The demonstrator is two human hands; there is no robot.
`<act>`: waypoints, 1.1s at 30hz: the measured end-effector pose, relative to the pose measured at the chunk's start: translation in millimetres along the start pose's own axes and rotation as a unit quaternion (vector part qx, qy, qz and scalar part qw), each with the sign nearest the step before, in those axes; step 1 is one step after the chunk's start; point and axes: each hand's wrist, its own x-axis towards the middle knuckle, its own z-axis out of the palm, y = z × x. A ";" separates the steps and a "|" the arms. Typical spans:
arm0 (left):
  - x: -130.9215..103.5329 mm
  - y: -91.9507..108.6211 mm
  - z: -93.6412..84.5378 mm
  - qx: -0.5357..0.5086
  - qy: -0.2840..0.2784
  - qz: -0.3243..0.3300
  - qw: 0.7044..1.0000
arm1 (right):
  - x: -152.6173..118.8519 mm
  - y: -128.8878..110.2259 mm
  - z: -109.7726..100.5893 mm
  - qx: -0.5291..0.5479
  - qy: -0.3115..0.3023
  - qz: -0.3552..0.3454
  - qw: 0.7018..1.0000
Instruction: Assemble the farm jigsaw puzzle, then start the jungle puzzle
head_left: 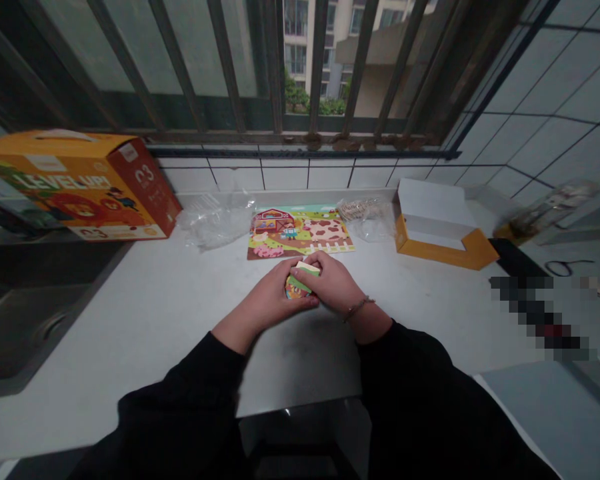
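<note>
My left hand (279, 293) and my right hand (334, 283) meet above the counter, fingers curled around a small bundle of printed pieces (300, 281). One green piece with a pale cream edge lies on top, and a colourful picture shows below it. Whether they are cards or puzzle pieces I cannot tell, as the fingers cover much of them. My right thumb presses on the green part. Just beyond my hands, a farm picture board (295, 230) with a red barn, a cow and pigs lies flat.
Clear plastic wrapping (215, 223) lies left of the board, and a bag of small brown pieces (363, 212) right of it. An orange "LEVEL UP!" box (75, 190) stands beside the sink (10, 360). An opened yellow-and-white box (437, 240) sits at right.
</note>
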 end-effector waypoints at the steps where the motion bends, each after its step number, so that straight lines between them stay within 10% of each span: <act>1: 0.9 1.8 0.7 0.007 0.001 -0.007 1.000 | -0.1 -0.1 -1.0 0.003 -0.001 0.005 1.000; 11: -3.9 12.2 -9.0 0.087 -0.033 -0.067 0.993 | 10.5 25.4 -50.3 -0.004 0.057 0.096 0.994; 17: -4.6 14.2 -11.9 0.096 -0.040 -0.072 0.992 | 1.8 56.0 -95.5 -0.315 0.141 0.156 0.925; 21: -4.9 13.4 -12.3 0.100 -0.043 -0.056 0.993 | -3.5 44.7 -89.4 -0.315 0.220 0.046 0.922; 27: -2.6 15.3 -10.1 0.062 -0.067 -0.027 0.995 | -14.1 -0.2 -35.7 -0.049 -0.021 -0.058 0.997; 33: -1.2 20.8 -9.7 0.055 -0.073 -0.027 0.995 | -11.4 4.6 -25.0 0.058 -0.057 -0.010 0.997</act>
